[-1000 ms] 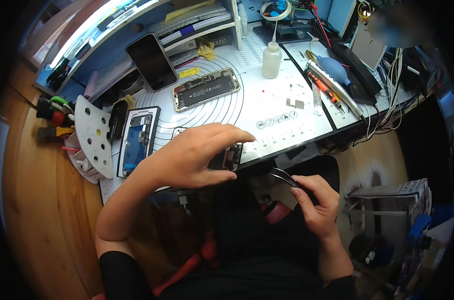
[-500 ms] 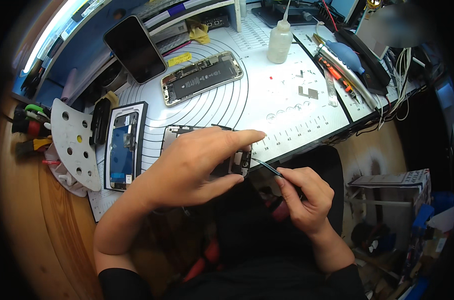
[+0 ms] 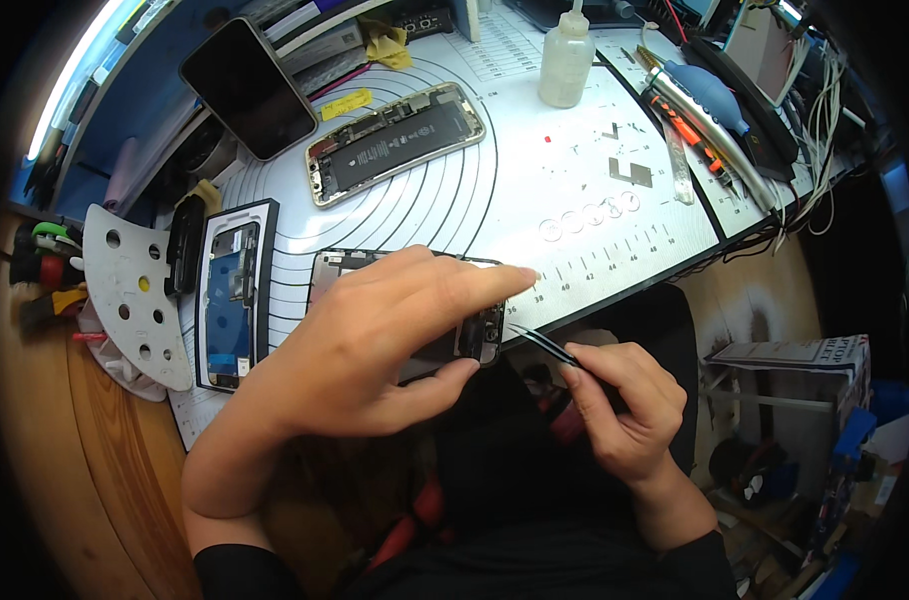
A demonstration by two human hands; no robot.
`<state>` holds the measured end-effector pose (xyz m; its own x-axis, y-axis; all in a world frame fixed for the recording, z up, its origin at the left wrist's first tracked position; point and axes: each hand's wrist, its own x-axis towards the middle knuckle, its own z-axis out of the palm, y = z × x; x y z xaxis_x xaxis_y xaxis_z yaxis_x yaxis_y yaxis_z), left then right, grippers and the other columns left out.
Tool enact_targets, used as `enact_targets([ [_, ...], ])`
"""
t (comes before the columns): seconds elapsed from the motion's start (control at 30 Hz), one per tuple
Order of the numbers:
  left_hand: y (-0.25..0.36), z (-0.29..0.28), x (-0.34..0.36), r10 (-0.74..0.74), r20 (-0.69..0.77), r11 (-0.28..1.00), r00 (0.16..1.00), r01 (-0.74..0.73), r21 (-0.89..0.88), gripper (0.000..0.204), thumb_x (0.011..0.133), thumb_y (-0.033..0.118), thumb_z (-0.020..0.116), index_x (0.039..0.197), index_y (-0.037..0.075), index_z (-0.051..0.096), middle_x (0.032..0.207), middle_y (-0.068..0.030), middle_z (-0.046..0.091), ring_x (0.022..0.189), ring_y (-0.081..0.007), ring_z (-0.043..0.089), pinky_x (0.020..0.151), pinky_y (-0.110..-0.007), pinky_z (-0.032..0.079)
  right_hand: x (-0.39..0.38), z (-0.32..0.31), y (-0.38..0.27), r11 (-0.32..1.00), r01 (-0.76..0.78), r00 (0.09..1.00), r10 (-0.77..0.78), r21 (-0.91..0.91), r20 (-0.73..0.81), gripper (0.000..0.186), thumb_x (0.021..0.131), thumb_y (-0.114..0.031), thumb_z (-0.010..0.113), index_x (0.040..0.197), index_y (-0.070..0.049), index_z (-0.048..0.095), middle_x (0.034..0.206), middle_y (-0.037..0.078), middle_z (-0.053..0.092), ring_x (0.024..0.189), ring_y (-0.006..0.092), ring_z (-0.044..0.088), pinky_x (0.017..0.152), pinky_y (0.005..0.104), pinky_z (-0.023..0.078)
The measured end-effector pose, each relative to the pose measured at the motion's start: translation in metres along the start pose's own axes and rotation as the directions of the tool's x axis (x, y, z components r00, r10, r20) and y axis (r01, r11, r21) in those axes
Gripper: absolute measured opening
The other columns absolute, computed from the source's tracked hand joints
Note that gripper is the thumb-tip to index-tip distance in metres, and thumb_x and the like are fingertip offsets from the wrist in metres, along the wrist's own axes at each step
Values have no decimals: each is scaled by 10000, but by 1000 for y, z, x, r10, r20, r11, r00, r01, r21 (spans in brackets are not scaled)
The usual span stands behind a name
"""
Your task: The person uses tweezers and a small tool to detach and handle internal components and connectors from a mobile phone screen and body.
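Observation:
My left hand (image 3: 380, 325) reaches across a detached phone screen assembly (image 3: 489, 335) at the mat's front edge and steadies it. Its thumb rests on the near edge, while the index finger stretches past the right end. Much of the screen is hidden under this hand. Between thumb and fingers, my right hand (image 3: 635, 400) holds dark tweezers (image 3: 545, 343). Their tips point left, just off the screen's right end, and look slightly apart. Farther back lies an opened phone body (image 3: 400, 145) with its black battery and circuit board showing.
Another screen in a black-framed tray (image 3: 233, 300) lies left, beside a perforated white holder (image 3: 135, 295). A dark-screened phone (image 3: 250, 90) leans at the back left. A dropper bottle (image 3: 565, 70), small metal plates (image 3: 631, 172), an orange screwdriver (image 3: 690, 133) and a blue air blower (image 3: 710, 98) occupy the right.
The tweezers and right hand have shifted slightly right and down, with the tips now a little farther from the screen. My left hand stays on the screen. The whole view has tilted slightly.

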<state>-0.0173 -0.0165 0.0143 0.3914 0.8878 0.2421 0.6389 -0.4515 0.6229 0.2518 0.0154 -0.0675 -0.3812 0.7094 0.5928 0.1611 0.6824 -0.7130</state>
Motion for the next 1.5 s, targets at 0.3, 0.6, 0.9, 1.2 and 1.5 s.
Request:
enact_targets([
  [0.3, -3, 1, 2, 114, 15, 991, 993, -114, 70, 463, 762, 70, 908, 1196, 4, 760, 1123, -147, 717, 967, -288, 706, 832, -385, 574, -3, -2, 0, 1000, -26, 999, 26, 4, 25, 255, 829, 84, 857, 1074, 34, 803, 795, 107, 735, 612, 185, 689, 553, 294, 525],
  [0.6, -7, 14, 2, 114, -96, 982, 989, -97, 164, 501, 751, 44, 926, 1213, -14, 738, 1120, -155, 748, 914, -289, 708, 790, -367, 568, -3, 1, 2, 999, -1, 999, -1, 48, 43, 267, 821, 86, 857, 1078, 40, 799, 786, 107, 715, 604, 208, 683, 537, 310, 520],
  [0.9, -8, 15, 4, 149, -131, 969, 980, -118, 217, 573, 758, 47, 926, 1275, -31, 692, 1125, -169, 780, 890, -304, 705, 793, -394, 549, -1, 4, 5, 999, 29, 999, -30, 35, 20, 283, 809, 84, 857, 1082, 44, 796, 812, 114, 720, 604, 218, 681, 532, 316, 518],
  [1.2, -6, 14, 7, 134, -123, 971, 983, -105, 214, 596, 733, 28, 922, 1281, -40, 698, 1145, -161, 787, 902, -314, 691, 819, -393, 557, -4, 3, 9, 999, 22, 999, -23, 30, 28, 294, 810, 64, 861, 1096, 42, 795, 824, 109, 729, 592, 208, 670, 523, 313, 510],
  [1.5, -4, 14, 8, 130, -109, 968, 985, -103, 229, 605, 719, -16, 886, 1299, -52, 719, 1187, -182, 793, 905, -302, 695, 784, -366, 566, -10, 12, 9, 1000, 20, 1000, -20, 5, -11, 292, 814, 49, 873, 1096, 37, 798, 840, 112, 745, 602, 213, 684, 526, 312, 523],
])
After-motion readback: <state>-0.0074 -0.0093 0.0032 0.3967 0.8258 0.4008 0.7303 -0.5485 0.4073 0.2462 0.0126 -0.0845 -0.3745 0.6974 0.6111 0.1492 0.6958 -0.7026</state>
